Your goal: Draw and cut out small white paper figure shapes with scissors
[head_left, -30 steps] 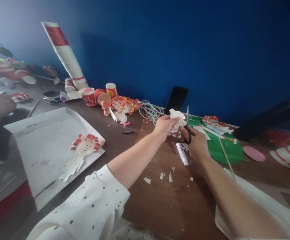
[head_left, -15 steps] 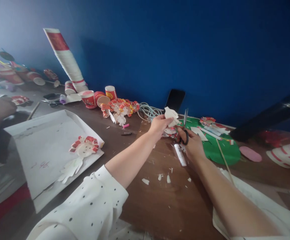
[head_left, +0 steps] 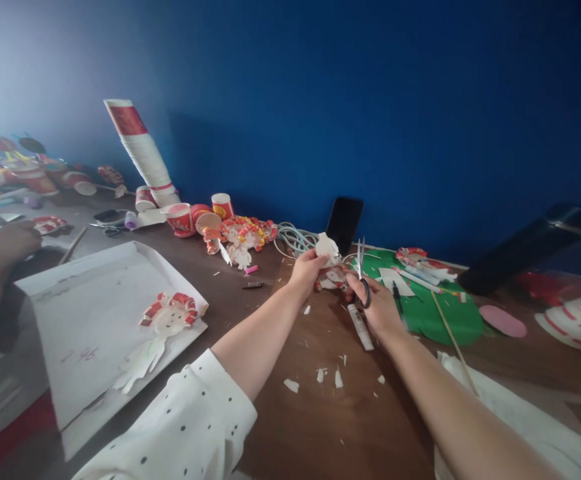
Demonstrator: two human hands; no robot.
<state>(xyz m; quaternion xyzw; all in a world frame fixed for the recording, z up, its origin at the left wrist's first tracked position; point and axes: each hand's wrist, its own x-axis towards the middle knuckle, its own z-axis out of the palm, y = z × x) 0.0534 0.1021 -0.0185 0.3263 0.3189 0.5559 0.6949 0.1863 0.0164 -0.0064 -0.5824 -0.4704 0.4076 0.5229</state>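
Between the fingers of my left hand (head_left: 306,272) is a white paper cutout (head_left: 327,248), held up over the table. My right hand (head_left: 377,305) has its fingers through the dark handles of a pair of scissors (head_left: 361,267). The blades point upward, a little apart, just right of the cutout and not touching it. Below the hands a red-and-white paper figure (head_left: 331,279) lies on the table, partly hidden. A white glue stick (head_left: 360,327) rests beside my right hand. Small white paper scraps (head_left: 339,379) are scattered nearer to me.
Paper cups (head_left: 179,220) and finished paper figures (head_left: 243,237) stand at the back left. A phone (head_left: 345,223) leans on the blue wall. Right lies green paper (head_left: 437,313) with a stick across it. Left, another person's hand (head_left: 7,247) is near a large white sheet (head_left: 95,313).
The view has tilted upward slightly. My right hand and the scissors have moved a little left and lower, and the cutout in my left hand has turned and shifted left.
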